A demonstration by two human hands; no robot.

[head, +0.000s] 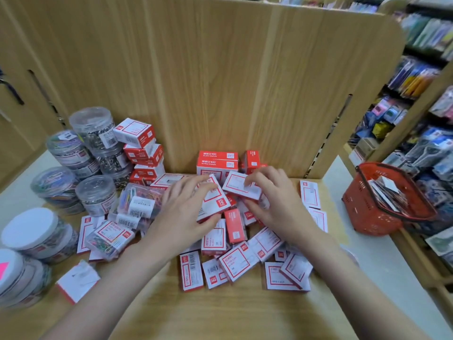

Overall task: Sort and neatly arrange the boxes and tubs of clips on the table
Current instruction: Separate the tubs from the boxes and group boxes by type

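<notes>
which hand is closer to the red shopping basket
Right. The right hand grips a small box in the pile, left of the red shopping basket; the left hand lies farther left.

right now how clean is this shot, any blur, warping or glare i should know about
Head view: wide-angle warping bows the wooden back panel and stretches the forearms; the shelves at right are blurred; both hands and the box labels are slightly soft; lighting is even, with no strong glare.
</notes>
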